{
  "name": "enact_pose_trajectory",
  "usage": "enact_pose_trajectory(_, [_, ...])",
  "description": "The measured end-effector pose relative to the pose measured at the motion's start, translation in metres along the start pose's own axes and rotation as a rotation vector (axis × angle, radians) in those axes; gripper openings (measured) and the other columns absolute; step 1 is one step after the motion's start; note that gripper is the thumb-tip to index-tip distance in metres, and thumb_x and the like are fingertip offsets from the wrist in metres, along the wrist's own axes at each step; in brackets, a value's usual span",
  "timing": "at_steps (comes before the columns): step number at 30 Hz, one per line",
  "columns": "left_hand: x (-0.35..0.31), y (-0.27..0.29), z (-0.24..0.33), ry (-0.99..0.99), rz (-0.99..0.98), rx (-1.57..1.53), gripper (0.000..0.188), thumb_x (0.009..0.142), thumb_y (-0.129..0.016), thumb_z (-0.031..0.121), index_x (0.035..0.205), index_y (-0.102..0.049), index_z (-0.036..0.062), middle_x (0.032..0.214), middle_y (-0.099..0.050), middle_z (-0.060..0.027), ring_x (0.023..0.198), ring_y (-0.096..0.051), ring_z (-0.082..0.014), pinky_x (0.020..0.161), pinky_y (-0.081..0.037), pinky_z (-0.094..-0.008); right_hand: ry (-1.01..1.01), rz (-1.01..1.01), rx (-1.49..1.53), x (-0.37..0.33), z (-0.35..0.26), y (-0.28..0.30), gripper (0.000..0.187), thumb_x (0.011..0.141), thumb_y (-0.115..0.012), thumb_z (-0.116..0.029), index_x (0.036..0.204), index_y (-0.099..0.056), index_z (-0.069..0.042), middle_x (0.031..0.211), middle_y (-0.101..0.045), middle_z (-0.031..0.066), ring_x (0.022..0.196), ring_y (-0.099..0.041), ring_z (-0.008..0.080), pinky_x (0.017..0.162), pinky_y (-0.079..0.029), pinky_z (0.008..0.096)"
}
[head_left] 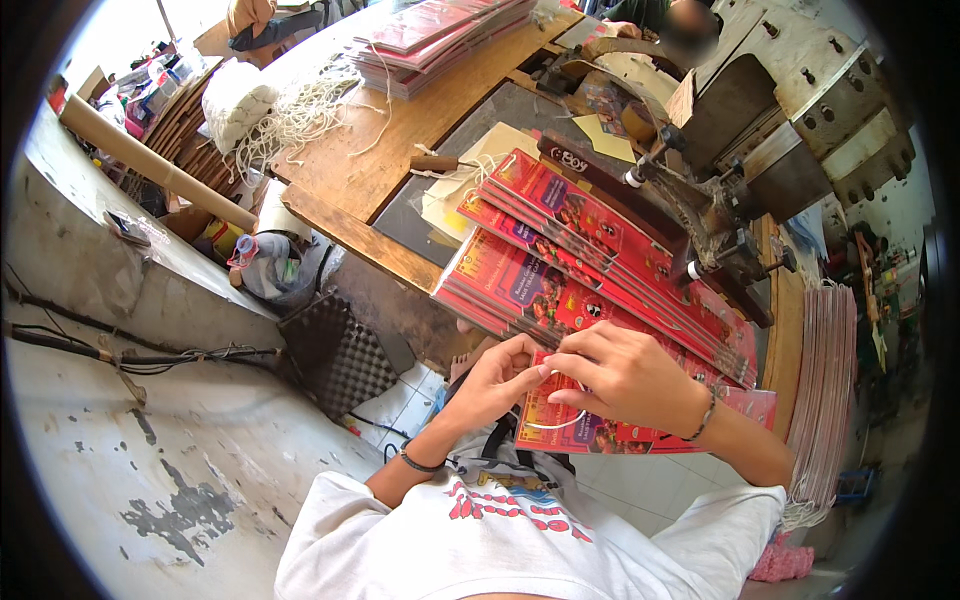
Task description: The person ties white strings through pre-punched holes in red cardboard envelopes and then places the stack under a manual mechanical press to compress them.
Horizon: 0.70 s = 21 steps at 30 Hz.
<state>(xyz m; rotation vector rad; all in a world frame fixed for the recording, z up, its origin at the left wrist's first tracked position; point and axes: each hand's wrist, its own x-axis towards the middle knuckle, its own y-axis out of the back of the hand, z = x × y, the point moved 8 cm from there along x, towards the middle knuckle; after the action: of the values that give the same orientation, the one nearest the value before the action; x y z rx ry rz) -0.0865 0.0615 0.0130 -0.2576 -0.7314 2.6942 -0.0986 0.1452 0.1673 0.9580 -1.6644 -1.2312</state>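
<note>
A flat red printed paper bag (658, 432) lies before my torso, with a loop of white cord (556, 425) hanging over its left end. My left hand (497, 382) pinches the bag's upper left corner between thumb and fingers. Close beside it, my right hand (625, 378) reaches across the bag with its fingers curled in on the cord. The fingertips of both hands almost meet, and the cord's end is hidden between them. Just beyond my hands, a fanned stack of similar red bags (520, 285) rests on the table.
A wooden-edged table (400, 140) carries another red stack (430, 40) and a heap of white cords (310, 115). A wooden-handled tool (434, 163) lies near the fanned stack. Metal machinery (715, 215) stands on the right, beside a tall bundle (822, 390). Another person sits at the far side.
</note>
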Motion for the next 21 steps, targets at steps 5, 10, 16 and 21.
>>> enact_pose_trajectory(5, [-0.001, -0.003, 0.001, -0.028, 0.041, -0.057, 0.015, 0.101, -0.059, 0.015, 0.108, -0.054, 0.0032, 0.094, -0.061, 0.0013, 0.080, -0.058, -0.0016, 0.064, -0.046, -0.0183, -0.025, -0.020, 0.170, -0.004, 0.010, -0.026, 0.026, 0.089, -0.069, -0.023, 0.108, -0.063, -0.007, 0.097, -0.063, 0.0078, 0.089, -0.065, 0.0264, 0.075, -0.056, 0.0378])
enact_pose_trajectory(10, [-0.004, 0.000, -0.002, -0.034, 0.092, -0.040, 0.016, 0.102, -0.059, 0.018, 0.109, -0.054, 0.0041, 0.092, -0.061, 0.0025, 0.077, -0.056, -0.0005, 0.062, -0.043, -0.0178, -0.118, 0.029, 0.309, -0.008, 0.023, -0.032, 0.016, 0.090, -0.069, -0.017, 0.099, -0.064, -0.005, 0.091, -0.063, 0.0096, 0.082, -0.064, 0.0283, 0.071, -0.055, 0.0382])
enact_pose_trajectory(16, [-0.004, 0.003, -0.007, 0.031, 0.114, -0.025, 0.020, 0.101, -0.061, 0.022, 0.109, -0.056, 0.0043, 0.087, -0.061, 0.0050, 0.074, -0.053, 0.0014, 0.058, -0.038, -0.0165, -0.137, 0.096, 0.392, -0.013, 0.028, -0.036, 0.011, 0.089, -0.069, -0.013, 0.091, -0.064, -0.003, 0.087, -0.062, 0.0093, 0.080, -0.061, 0.0285, 0.074, -0.052, 0.0391])
enact_pose_trajectory(21, [-0.005, 0.004, -0.008, 0.035, 0.125, 0.008, 0.022, 0.101, -0.062, 0.023, 0.111, -0.057, 0.0041, 0.095, -0.066, 0.0008, 0.081, -0.059, -0.0014, 0.063, -0.046, -0.0182, -0.110, 0.100, 0.319, -0.014, 0.028, -0.035, 0.016, 0.084, -0.075, -0.010, 0.096, -0.066, -0.005, 0.089, -0.064, 0.0096, 0.083, -0.061, 0.0285, 0.074, -0.053, 0.0379])
